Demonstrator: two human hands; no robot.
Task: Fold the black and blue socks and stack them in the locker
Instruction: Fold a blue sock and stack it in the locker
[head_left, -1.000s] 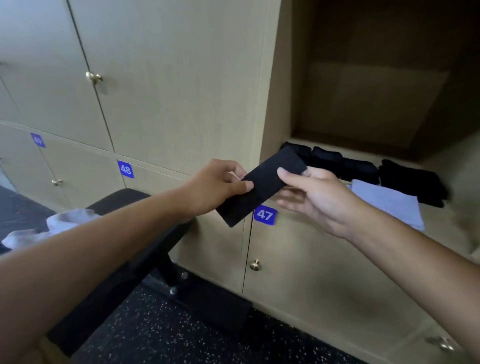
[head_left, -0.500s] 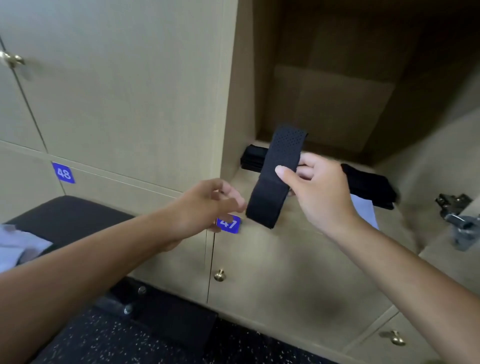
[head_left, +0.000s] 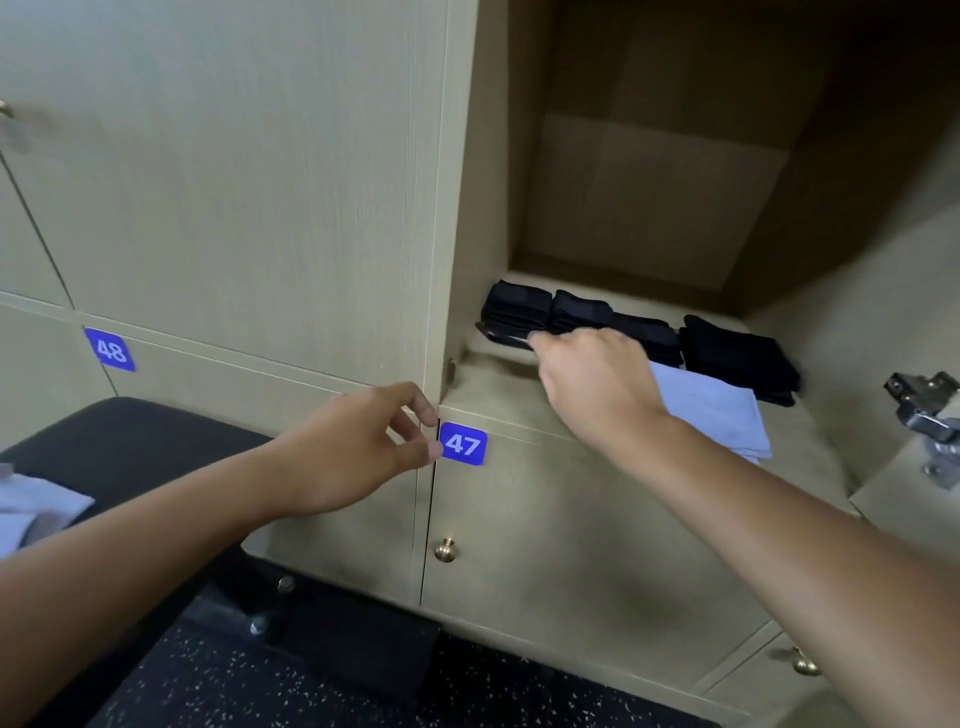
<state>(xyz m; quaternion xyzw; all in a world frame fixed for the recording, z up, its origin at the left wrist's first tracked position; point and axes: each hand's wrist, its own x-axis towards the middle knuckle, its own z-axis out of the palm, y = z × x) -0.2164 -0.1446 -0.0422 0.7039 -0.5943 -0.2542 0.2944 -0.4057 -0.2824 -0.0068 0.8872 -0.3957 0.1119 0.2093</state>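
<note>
Black folded sock (head_left: 506, 336), held upright before the locker (head_left: 597, 400) half a second ago, is now lowered flat at the left end of the black sock row (head_left: 639, 332); it is pinched by the right hand (head_left: 592, 384); the left hand (head_left: 358, 447), holding nothing, is kept loosely curled beside the blue label 47 (head_left: 463, 444); a pale blue folded sock (head_left: 711, 415) is seen in front of the row.

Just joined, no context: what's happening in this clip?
A person is stacking folded socks in an open locker. The right hand sets a folded black sock against the row of black socks on the locker floor, beside a folded blue sock. The left hand hangs empty near label 47.
</note>
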